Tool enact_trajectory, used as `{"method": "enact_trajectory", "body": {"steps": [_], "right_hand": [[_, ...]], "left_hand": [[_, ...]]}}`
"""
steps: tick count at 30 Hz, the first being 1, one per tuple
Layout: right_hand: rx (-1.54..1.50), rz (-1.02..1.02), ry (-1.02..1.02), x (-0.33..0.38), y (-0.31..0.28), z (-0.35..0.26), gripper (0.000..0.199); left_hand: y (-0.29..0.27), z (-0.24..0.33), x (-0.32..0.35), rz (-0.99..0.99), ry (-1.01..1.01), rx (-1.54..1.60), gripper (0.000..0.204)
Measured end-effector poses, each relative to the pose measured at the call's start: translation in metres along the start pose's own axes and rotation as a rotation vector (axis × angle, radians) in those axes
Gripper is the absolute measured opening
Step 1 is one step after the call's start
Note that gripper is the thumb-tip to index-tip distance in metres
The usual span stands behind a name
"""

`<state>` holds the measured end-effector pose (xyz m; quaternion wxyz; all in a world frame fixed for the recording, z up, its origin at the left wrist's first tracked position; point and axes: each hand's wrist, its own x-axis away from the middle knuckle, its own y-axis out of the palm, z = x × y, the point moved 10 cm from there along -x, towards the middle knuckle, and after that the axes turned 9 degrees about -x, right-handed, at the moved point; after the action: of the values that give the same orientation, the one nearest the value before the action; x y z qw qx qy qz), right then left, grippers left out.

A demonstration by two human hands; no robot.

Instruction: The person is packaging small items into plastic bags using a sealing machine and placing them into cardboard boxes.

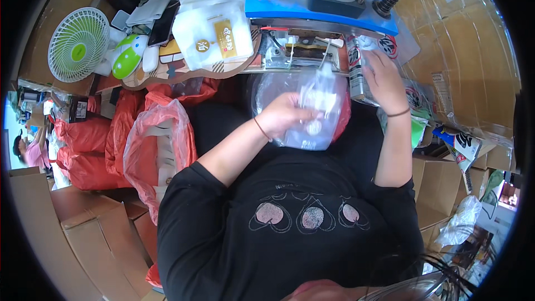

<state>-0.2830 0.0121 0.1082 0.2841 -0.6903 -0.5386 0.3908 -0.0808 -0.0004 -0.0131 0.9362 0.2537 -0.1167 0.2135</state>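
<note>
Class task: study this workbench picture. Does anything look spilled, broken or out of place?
Nothing stands out. The left hand holds a clear plastic pouch under the blue machine; the right hand grips printed packets. No spill or damage shows.

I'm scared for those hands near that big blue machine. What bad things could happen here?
The right hand rests right under the blue press, so fingers could perhaps get pinched if it came down. The left hand holds the clear plastic pouch only by one side, so it might slip or go in crooked. The stack of white pouches beside the machine leans and could slide off.
</note>
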Motion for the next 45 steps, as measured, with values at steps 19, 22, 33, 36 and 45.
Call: {"method": "enact_trajectory", "body": {"steps": [19,22,33,36,45], "right_hand": [[0.048,0.232,0.172,0.035,-0.024,0.031,0.022],[-0.307,0.310,0.074,0.037,-0.007,0.008,0.017],[-0.623,0.073,-0.255,-0.011,0.028,-0.107,0.016],[-0.478,-0.023,-0.314,-0.010,0.033,-0.104,0.013],[-0.566,-0.069,-0.108,-0.001,0.021,-0.089,0.018]], "left_hand": [[-0.116,0.081,0.072,0.870,0.478,-2.031,0.041],[-0.129,0.088,0.088,0.941,0.462,-1.419,0.028],[-0.047,0.043,0.040,0.407,0.229,-0.782,0.022],[-0.020,0.011,0.031,0.175,0.077,-0.297,0.021],[0.011,-0.006,0.009,0.055,0.073,-0.225,0.026]]}}
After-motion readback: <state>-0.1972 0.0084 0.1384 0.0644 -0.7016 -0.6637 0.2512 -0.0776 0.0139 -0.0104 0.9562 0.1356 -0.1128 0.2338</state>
